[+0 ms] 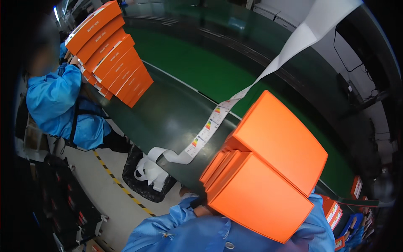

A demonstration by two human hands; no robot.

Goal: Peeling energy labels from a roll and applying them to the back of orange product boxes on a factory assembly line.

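Two side-by-side stacks of orange boxes, a far stack [281,138] and a near stack [260,195], rise right in front of my body at the edge of the dark green bench. Part of my left hand [203,211] shows low beside the near stack's left side; its fingers are hidden, so I cannot tell whether it grips a box. My right hand is out of sight behind the boxes, with only the blue right sleeve [315,224] showing. A long white strip of labels [208,126] runs across the bench left of the stacks, its tail curling over the near edge.
A black-lined bin [147,191] holding white backing strip stands below the bench edge. At the far left, a person in a blue smock [63,105] stands by a tall orange box stack [113,59]. A green conveyor belt [168,54] runs beyond; more orange boxes [332,210] lie right.
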